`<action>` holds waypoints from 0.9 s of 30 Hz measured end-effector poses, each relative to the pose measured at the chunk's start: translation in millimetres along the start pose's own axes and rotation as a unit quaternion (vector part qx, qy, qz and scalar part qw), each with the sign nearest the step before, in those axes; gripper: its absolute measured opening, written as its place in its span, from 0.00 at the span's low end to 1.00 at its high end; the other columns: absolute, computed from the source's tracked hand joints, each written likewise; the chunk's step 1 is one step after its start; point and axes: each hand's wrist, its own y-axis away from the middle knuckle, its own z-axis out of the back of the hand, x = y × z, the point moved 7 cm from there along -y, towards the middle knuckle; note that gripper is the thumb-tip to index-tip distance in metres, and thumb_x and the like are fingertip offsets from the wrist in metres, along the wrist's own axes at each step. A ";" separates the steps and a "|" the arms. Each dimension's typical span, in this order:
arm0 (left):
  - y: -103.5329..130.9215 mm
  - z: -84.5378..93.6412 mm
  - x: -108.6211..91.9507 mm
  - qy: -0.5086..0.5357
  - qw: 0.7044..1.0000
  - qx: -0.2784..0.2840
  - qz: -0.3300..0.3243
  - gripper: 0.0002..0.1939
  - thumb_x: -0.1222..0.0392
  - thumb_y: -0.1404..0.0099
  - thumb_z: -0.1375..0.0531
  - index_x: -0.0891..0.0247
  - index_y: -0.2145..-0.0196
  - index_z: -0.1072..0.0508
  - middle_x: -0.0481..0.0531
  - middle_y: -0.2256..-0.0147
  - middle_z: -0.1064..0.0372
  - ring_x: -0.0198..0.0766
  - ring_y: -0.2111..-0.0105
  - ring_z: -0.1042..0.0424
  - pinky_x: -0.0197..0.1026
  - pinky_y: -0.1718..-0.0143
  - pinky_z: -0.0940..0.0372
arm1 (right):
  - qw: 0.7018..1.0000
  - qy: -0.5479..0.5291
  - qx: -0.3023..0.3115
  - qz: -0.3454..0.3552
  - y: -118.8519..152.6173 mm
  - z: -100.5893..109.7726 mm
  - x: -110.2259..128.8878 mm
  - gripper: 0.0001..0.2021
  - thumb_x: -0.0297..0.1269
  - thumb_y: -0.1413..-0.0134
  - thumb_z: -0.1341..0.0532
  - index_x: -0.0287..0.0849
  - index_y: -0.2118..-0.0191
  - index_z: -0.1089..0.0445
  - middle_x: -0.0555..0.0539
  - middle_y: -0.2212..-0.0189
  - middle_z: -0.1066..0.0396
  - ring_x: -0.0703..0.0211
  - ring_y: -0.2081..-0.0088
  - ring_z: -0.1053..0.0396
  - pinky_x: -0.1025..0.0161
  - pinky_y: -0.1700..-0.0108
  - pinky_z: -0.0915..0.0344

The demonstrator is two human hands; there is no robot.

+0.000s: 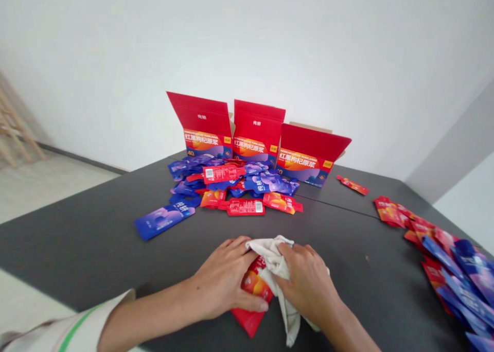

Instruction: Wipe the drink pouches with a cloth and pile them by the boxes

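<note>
Near the front of the dark table, a red pouch (254, 286) with an orange print lies slantwise. My left hand (227, 280) grips its left side, the thumb across its lower part. A white cloth (275, 259) is bunched in my right hand (306, 280), touching the pouch's upper right part, with a loose end hanging down beside the pouch. The cloth and my fingers hide the pouch's top end.
Three open red boxes (252, 145) stand against the wall. Before them is a heap of blue and red pouches (235, 179), with one blue pouch (165, 220) to its left. More pouches (459, 275) are piled at the right edge; a red one (352, 185) lies behind them.
</note>
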 end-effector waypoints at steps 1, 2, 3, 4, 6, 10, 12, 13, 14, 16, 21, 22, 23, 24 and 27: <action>-1.7 -0.5 0.4 0.013 1.000 0.005 -0.013 0.38 0.37 0.55 0.35 0.54 0.48 0.35 0.54 0.47 0.38 0.52 0.47 0.40 0.52 0.46 0.46 | 1.000 -0.015 0.008 0.018 1.6 -1.7 5.4 0.10 0.37 0.54 0.42 0.47 0.62 0.35 0.49 0.64 0.29 0.55 0.61 0.33 0.62 0.58 0.45; -3.4 -0.9 1.3 0.023 0.999 0.010 -0.022 0.40 0.38 0.55 0.35 0.54 0.46 0.36 0.54 0.44 0.41 0.52 0.46 0.42 0.51 0.45 0.47 | 0.999 -0.027 0.016 0.035 2.8 -3.1 9.8 0.11 0.37 0.55 0.41 0.48 0.62 0.35 0.50 0.64 0.29 0.55 0.60 0.33 0.63 0.57 0.45; -5.1 -1.2 2.4 0.031 0.999 0.013 -0.029 0.41 0.37 0.55 0.36 0.54 0.45 0.37 0.54 0.43 0.44 0.53 0.45 0.43 0.51 0.45 0.47 | 0.998 -0.033 0.023 0.045 3.5 -3.9 12.0 0.12 0.37 0.56 0.41 0.48 0.62 0.35 0.50 0.64 0.29 0.55 0.60 0.33 0.63 0.57 0.45; -6.8 -1.5 2.9 0.037 0.999 0.015 -0.036 0.41 0.37 0.54 0.36 0.54 0.45 0.38 0.54 0.42 0.45 0.53 0.44 0.44 0.51 0.44 0.48 | 0.998 -0.030 0.027 0.043 3.5 -4.1 11.6 0.12 0.37 0.56 0.41 0.48 0.62 0.35 0.50 0.64 0.29 0.55 0.60 0.33 0.63 0.57 0.45; -9.6 -1.8 1.8 0.046 0.997 0.020 -0.057 0.40 0.38 0.53 0.36 0.54 0.44 0.39 0.53 0.43 0.44 0.52 0.45 0.44 0.51 0.44 0.49 | 1.000 0.001 0.022 0.004 1.7 -1.7 3.1 0.11 0.37 0.53 0.42 0.47 0.61 0.34 0.48 0.65 0.29 0.54 0.61 0.33 0.62 0.57 0.45; -12.3 -2.1 -0.2 0.048 0.996 0.016 -0.079 0.38 0.38 0.52 0.37 0.54 0.45 0.37 0.52 0.44 0.41 0.51 0.46 0.42 0.50 0.44 0.48 | 0.999 0.036 0.018 -0.023 -1.2 1.5 -3.1 0.10 0.36 0.52 0.44 0.45 0.61 0.34 0.46 0.65 0.29 0.54 0.62 0.32 0.61 0.59 0.45; -12.3 -2.1 1.4 0.048 0.996 0.007 -0.073 0.41 0.37 0.54 0.36 0.55 0.45 0.37 0.53 0.44 0.42 0.52 0.46 0.43 0.50 0.44 0.49 | 0.999 0.006 0.034 0.030 -1.0 -2.0 7.1 0.10 0.37 0.54 0.42 0.47 0.62 0.34 0.48 0.64 0.29 0.56 0.62 0.32 0.63 0.60 0.45; -12.2 -2.1 1.9 0.050 0.996 0.003 -0.071 0.42 0.37 0.55 0.36 0.56 0.45 0.38 0.54 0.43 0.43 0.52 0.45 0.43 0.50 0.44 0.49 | 0.998 -0.007 0.040 0.047 -0.8 -3.4 10.9 0.10 0.37 0.54 0.41 0.48 0.62 0.34 0.50 0.64 0.29 0.56 0.62 0.32 0.64 0.60 0.45; -12.0 -2.0 1.9 0.052 0.996 0.001 -0.072 0.42 0.37 0.55 0.35 0.56 0.45 0.38 0.53 0.43 0.43 0.51 0.46 0.43 0.50 0.44 0.48 | 0.998 -0.011 0.040 0.050 -1.1 -3.9 12.0 0.09 0.37 0.54 0.41 0.48 0.63 0.34 0.50 0.65 0.29 0.57 0.62 0.32 0.64 0.61 0.45; -12.1 -1.9 0.1 0.052 0.995 0.003 -0.082 0.41 0.38 0.55 0.35 0.54 0.45 0.38 0.52 0.44 0.42 0.51 0.46 0.42 0.49 0.45 0.48 | 1.000 0.008 0.025 0.014 -2.9 -2.1 6.3 0.08 0.37 0.52 0.43 0.47 0.63 0.34 0.49 0.66 0.28 0.56 0.63 0.32 0.63 0.60 0.45; -15.6 1.6 -3.8 0.060 0.994 0.006 -0.086 0.38 0.40 0.54 0.35 0.53 0.47 0.36 0.50 0.45 0.40 0.50 0.47 0.41 0.49 0.45 0.47 | 1.000 0.019 0.015 0.015 -5.8 2.1 5.3 0.09 0.38 0.51 0.44 0.46 0.62 0.33 0.47 0.65 0.28 0.55 0.62 0.32 0.63 0.60 0.45; -16.0 2.3 -4.6 0.067 0.994 0.006 -0.082 0.38 0.41 0.54 0.34 0.53 0.47 0.36 0.50 0.45 0.40 0.50 0.47 0.41 0.48 0.45 0.47 | 0.999 0.010 0.022 0.031 -5.8 1.3 8.1 0.09 0.39 0.51 0.43 0.46 0.62 0.33 0.48 0.65 0.28 0.56 0.62 0.32 0.64 0.60 0.46; -15.7 2.6 -5.4 0.074 0.994 0.007 -0.076 0.38 0.42 0.55 0.34 0.53 0.47 0.36 0.50 0.46 0.40 0.50 0.47 0.42 0.48 0.45 0.46 | 0.999 0.007 0.027 0.035 -5.8 0.7 8.9 0.09 0.39 0.51 0.43 0.46 0.62 0.33 0.48 0.65 0.28 0.56 0.62 0.32 0.64 0.60 0.46; -14.4 2.5 -6.3 0.079 0.994 0.009 -0.068 0.39 0.42 0.55 0.34 0.54 0.46 0.37 0.50 0.45 0.40 0.50 0.47 0.42 0.48 0.45 0.46 | 0.999 0.009 0.030 0.025 -6.1 0.4 6.9 0.09 0.38 0.51 0.43 0.46 0.62 0.33 0.48 0.65 0.28 0.56 0.62 0.31 0.64 0.60 0.46; -4.1 0.3 -6.8 0.084 0.996 0.015 -0.032 0.45 0.42 0.57 0.33 0.57 0.43 0.41 0.54 0.43 0.43 0.51 0.45 0.43 0.50 0.43 0.47 | 0.999 0.032 0.028 -0.027 -7.9 1.3 -8.4 0.08 0.37 0.49 0.45 0.46 0.62 0.33 0.47 0.66 0.27 0.55 0.63 0.30 0.63 0.61 0.46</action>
